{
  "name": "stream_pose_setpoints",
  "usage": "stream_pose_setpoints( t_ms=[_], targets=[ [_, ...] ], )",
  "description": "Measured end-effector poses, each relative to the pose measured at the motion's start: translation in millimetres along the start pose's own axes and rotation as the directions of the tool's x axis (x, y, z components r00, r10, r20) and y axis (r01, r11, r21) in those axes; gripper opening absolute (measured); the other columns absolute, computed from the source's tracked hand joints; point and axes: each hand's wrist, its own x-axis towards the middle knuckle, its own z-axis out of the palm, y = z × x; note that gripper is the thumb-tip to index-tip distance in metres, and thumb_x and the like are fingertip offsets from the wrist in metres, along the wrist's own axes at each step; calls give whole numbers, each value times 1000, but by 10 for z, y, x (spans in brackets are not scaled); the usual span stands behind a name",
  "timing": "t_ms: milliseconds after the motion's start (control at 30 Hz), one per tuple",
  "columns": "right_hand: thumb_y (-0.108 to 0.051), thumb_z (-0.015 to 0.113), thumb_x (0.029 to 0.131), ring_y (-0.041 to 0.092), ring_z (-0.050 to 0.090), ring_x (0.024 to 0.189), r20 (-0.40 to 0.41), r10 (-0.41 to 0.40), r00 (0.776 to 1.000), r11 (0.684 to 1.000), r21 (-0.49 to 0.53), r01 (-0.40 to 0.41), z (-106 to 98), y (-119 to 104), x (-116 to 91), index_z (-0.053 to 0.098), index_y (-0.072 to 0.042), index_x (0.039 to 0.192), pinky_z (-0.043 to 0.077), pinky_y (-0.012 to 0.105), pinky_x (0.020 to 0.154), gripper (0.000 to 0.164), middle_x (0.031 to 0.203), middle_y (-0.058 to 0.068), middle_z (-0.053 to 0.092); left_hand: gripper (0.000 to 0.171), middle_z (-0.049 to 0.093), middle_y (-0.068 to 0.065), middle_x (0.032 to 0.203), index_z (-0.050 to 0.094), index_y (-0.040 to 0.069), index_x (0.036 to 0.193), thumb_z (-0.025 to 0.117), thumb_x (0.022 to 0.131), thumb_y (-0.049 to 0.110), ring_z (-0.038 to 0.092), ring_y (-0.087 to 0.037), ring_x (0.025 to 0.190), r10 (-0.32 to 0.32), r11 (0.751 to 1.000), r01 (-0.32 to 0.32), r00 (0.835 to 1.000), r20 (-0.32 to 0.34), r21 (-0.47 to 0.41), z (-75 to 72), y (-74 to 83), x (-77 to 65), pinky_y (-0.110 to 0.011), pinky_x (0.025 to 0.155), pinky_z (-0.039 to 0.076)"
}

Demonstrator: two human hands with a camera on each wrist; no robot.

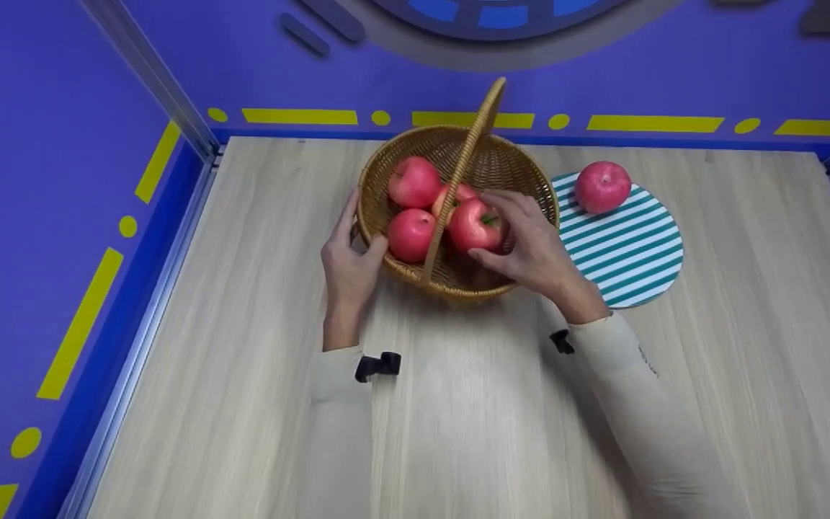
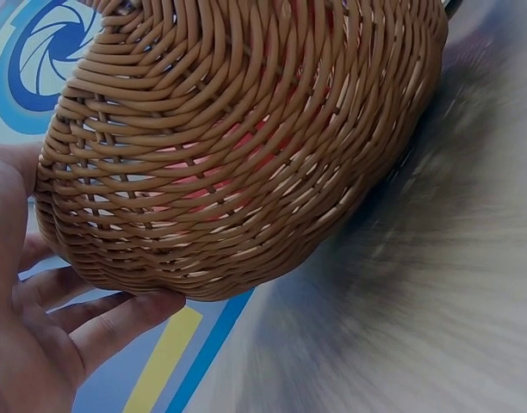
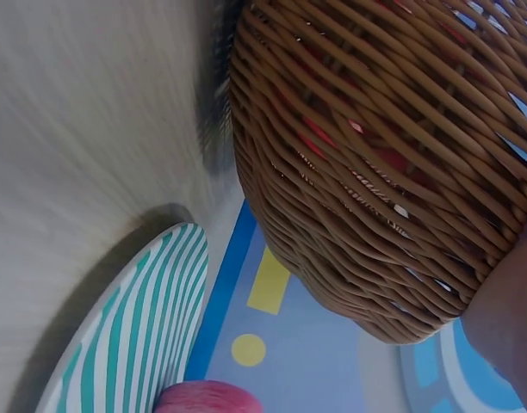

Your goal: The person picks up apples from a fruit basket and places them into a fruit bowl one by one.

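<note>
A brown wicker basket [image 1: 530,169] with an arched handle stands near the back of the table and holds several red apples. My right hand [image 1: 537,249] reaches over the basket's right rim. Its thumb and fingers hold an apple [image 1: 474,225] inside, right of the handle. At the left rim, my left hand [image 1: 351,263] grips the basket, fingers along the outer wall and thumb at the edge. In the left wrist view, the fingers [image 2: 130,323] lie against the woven side [image 2: 203,189]. The right wrist view shows only part of the right hand [image 3: 509,318] beside the weave.
To the basket's right lies a round mat [image 1: 631,252] with green and white stripes. Another apple [image 1: 603,187] sits on its far part. Blue walls [image 1: 300,79] with yellow marks border the wooden table [image 1: 458,418] at the back and left.
</note>
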Motion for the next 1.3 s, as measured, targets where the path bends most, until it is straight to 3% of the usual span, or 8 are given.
stream_pose_setpoints(
  t_ms=[267, 767, 1000, 1300],
  targets=[
    [-22, 91, 87, 30, 45, 144, -155, -19, 988, 999, 29, 23, 30, -12, -8, 55, 0, 152, 42, 45, 118, 78, 155, 17, 52, 76, 54, -6, 157, 53, 15, 159, 64, 85, 0, 58, -19, 136, -40, 999, 41, 999, -22, 30, -29, -142, -2, -36, 110, 49],
    [-17, 92, 84, 29, 52, 142, -320, -33, 947, 996, 73, 60, -2, -28, -24, 56, 5, 149, 42, 38, 118, 78, 154, 19, 55, 75, 52, -10, 157, 51, 12, 160, 63, 87, 0, 58, -20, 135, -67, 996, 69, 997, -45, 49, -19, -116, 0, -36, 109, 50],
    [-19, 93, 84, 24, 53, 140, -359, 29, 933, 996, 86, 2, -99, -26, -66, 58, 0, 149, 45, 37, 116, 76, 153, 13, 58, 75, 51, -9, 158, 51, 14, 160, 64, 87, 1, 59, -22, 135, -78, 996, 80, 996, -41, 40, -10, -117, 5, -37, 108, 52],
    [-7, 91, 84, 25, 58, 134, -442, 50, 896, 994, 112, -1, -269, 13, -87, 59, 5, 145, 49, 36, 111, 70, 147, 16, 61, 74, 50, -11, 159, 51, 12, 159, 64, 87, -3, 58, -28, 137, -96, 995, 96, 994, -44, 10, -20, -115, 22, -42, 111, 49]
  ],
)
